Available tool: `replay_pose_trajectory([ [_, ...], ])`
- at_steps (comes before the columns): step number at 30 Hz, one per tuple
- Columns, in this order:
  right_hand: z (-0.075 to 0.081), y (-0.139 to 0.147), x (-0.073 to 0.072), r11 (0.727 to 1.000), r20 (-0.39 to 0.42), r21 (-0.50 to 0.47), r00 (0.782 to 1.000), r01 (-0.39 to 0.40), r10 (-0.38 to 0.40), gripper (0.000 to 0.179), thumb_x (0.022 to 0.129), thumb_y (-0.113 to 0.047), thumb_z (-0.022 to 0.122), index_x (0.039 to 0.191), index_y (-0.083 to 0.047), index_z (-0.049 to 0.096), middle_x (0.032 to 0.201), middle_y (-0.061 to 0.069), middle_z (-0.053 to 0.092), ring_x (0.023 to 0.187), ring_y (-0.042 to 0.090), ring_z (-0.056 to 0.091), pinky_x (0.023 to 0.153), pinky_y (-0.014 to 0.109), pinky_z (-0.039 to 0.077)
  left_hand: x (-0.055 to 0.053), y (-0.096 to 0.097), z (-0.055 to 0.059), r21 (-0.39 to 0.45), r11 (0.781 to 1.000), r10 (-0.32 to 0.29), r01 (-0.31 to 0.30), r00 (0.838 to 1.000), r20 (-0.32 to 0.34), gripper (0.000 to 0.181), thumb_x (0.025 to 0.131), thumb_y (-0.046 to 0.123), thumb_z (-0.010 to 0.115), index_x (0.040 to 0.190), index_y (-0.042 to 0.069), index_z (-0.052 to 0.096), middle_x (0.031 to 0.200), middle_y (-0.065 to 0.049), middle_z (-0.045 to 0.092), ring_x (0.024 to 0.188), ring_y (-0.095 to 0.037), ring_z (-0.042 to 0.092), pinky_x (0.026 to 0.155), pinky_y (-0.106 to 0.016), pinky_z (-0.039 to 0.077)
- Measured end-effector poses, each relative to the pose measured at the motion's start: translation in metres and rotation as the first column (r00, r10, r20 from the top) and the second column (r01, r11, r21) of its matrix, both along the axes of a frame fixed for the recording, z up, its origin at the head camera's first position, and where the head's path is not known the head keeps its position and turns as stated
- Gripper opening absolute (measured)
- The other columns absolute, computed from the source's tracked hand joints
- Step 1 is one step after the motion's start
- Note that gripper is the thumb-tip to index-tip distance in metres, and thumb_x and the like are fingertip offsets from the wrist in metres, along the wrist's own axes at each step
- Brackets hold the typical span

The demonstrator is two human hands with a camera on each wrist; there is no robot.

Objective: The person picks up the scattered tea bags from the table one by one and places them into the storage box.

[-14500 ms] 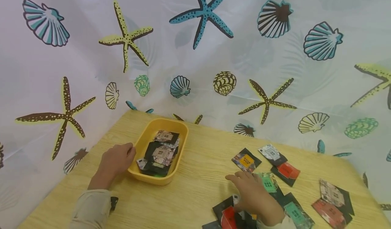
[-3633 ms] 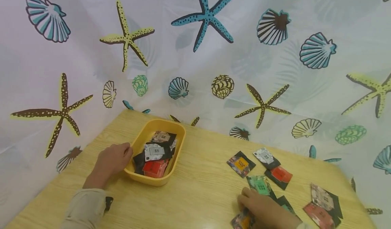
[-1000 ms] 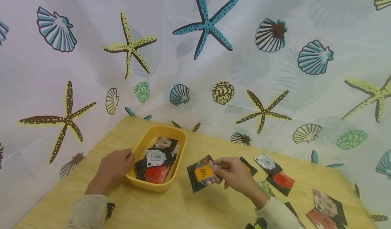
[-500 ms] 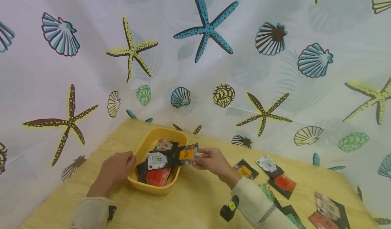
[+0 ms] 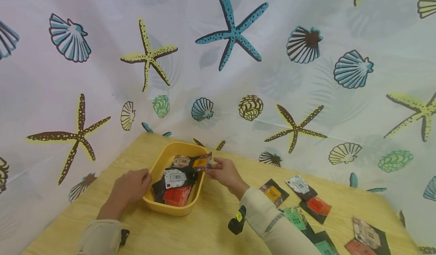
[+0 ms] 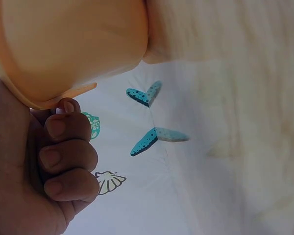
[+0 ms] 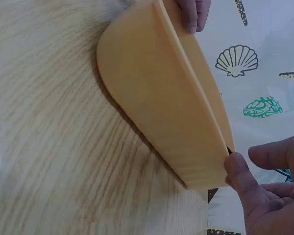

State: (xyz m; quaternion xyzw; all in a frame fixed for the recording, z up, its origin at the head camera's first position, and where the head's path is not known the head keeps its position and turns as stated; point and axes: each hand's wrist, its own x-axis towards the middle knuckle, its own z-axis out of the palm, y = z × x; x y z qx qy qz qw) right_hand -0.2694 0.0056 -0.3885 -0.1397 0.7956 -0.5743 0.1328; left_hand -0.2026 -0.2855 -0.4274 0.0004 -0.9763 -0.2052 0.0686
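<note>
My left hand (image 5: 131,187) grips the left rim of a yellow plastic tub (image 5: 170,210); in the left wrist view its curled fingers (image 6: 68,156) sit under the tub's lip. Over the tub's right rim is my right hand (image 5: 225,171). Just at its fingertips, a black sachet with an orange label (image 5: 202,163) leans on the rim, mostly inside. The right wrist view shows the thumb and index finger (image 7: 242,178) parted beside the rim, where a dark corner peeks out. Inside the tub lie a white-labelled sachet (image 5: 175,178), a red one (image 5: 177,195) and several others.
Loose sachets are spread over the wooden table (image 5: 204,236) on the right: orange (image 5: 273,193), white (image 5: 299,185), red (image 5: 319,205), green (image 5: 294,218) and a pink-brown one (image 5: 367,232). A curtain (image 5: 231,81) printed with starfish and shells hangs behind.
My right hand has carried the orange-labelled sachet left from the table's middle to the tub's right rim, and its fingers have parted. The left hand stays on the tub.
</note>
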Motion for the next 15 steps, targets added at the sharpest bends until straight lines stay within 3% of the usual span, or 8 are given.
replay_pose_trajectory([
  [10, -0.004, 0.012, 0.012, 0.979, -0.141, 0.176, 0.982, -0.1, 0.125, 0.051, 0.098, -0.008, 0.057, 0.145, 0.003, 0.045, 0.141, 0.025, 0.054, 0.124, 0.042, 0.06, 0.093, 0.045, 0.056, 0.0, 0.0, -0.003, -0.004, 1.0, -0.02, 0.02, 1.0, -0.024, 0.027, 0.1, 0.025, 0.048, 0.075, 0.013, 0.052, 0.062, -0.001, 0.046, 0.056, -0.015, 0.044, 0.055, -0.028, 0.035],
  [15, 0.01, 0.046, 0.03, 0.931, -0.268, 0.335, 0.933, -0.145, 0.242, 0.04, 0.098, -0.011, 0.059, 0.136, -0.002, 0.057, 0.139, 0.021, 0.057, 0.117, 0.037, 0.064, 0.09, 0.045, 0.057, -0.002, 0.001, 0.003, -0.033, 0.999, -0.041, 0.037, 0.993, -0.111, 0.028, 0.099, 0.023, 0.051, 0.072, 0.014, 0.051, 0.06, -0.001, 0.044, 0.054, -0.015, 0.042, 0.054, -0.028, 0.034],
])
